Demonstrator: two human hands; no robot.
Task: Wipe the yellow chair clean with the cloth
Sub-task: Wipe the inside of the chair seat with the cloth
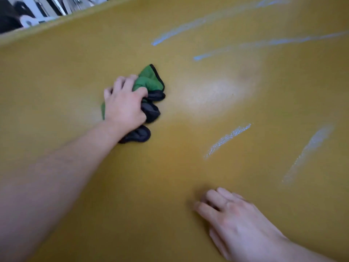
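Mid-wipe: left hand (124,104) gripping cloth (151,80) on chair (179,157), right hand (236,218) resting loose, empty; next, probably across to pale streaks (228,138).

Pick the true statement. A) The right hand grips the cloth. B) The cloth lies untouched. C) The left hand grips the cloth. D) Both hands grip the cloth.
C: the left hand grips the bunched green cloth against the yellow chair, while the right hand rests on the chair holding nothing.
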